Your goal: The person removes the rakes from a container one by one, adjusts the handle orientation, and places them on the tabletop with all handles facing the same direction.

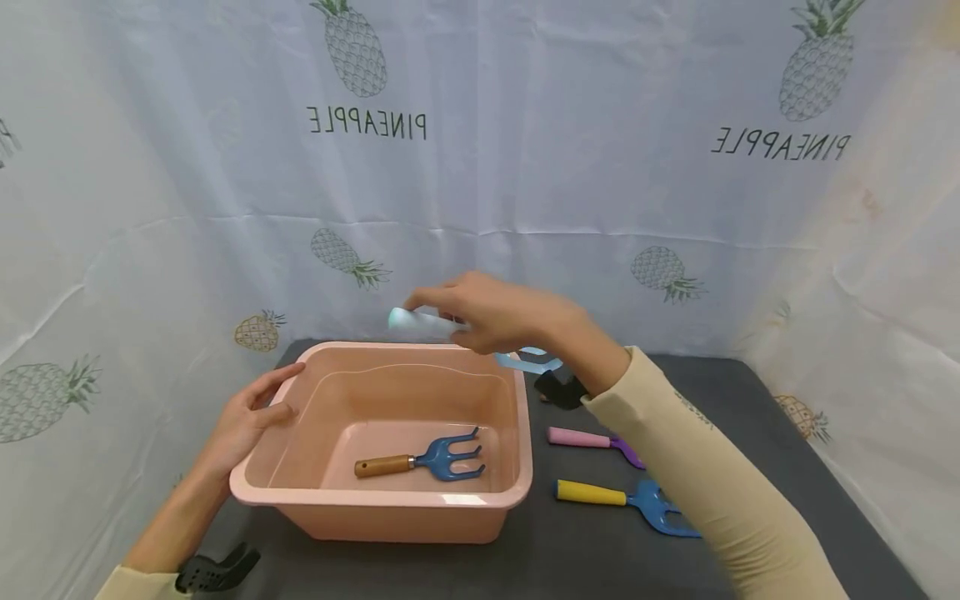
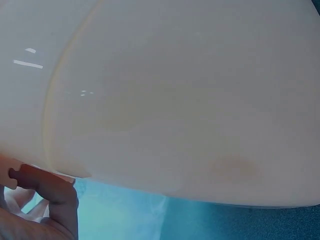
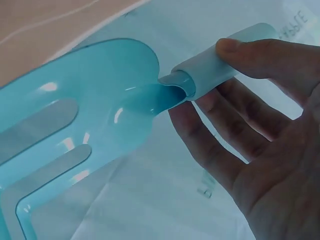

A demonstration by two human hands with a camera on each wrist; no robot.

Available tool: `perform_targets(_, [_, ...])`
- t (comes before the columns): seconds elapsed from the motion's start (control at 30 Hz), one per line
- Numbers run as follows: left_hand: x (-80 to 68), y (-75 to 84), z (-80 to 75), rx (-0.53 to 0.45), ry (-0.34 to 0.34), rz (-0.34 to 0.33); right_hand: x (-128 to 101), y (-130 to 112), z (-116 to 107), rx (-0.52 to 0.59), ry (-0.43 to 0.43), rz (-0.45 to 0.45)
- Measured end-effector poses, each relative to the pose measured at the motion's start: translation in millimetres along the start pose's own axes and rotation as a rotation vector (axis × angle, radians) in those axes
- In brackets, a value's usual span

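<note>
Right grip point(image 1: 502, 312) pinches one pale fork point(image 1: 427, 323) near one tub point(image 1: 397, 525), left grip point(image 1: 251, 412) the tub's left rim point(image 1: 247, 467); one blue fork point(image 1: 442, 458) lies inside, at least two tools point(image 1: 592, 493) right.

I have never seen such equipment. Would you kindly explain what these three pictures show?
There is no robot here: a person works bare-handed. The wide picture comes from a camera on the head; the two close ones come from cameras on the left and right wrists. The left hand grips a peach tub by its rim; inside it lies a blue fork with a wooden handle. The right hand holds up a light-blue slotted tool. Beside the tub, on the dark tabletop, lie a pink-handled tool and a yellow-handled tool.
</note>
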State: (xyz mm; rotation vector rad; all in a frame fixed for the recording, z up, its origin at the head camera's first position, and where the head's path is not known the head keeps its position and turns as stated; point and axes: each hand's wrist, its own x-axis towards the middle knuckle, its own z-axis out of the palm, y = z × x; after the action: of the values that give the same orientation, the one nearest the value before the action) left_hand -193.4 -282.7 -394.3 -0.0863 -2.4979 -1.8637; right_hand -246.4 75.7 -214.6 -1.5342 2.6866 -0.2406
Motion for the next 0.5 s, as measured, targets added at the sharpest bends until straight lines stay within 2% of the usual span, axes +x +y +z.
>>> perform_targets(0.23, [0.8, -4.0, -1.3, -0.011, 0.012, 0.008, -41, 34, -2, -0.032, 0.002, 0.116])
perform_targets(0.5, [2.2, -0.7, 3.3, 0.023, 0.014, -0.018, -89, 71, 10, -0.15, -0.003, 0.219])
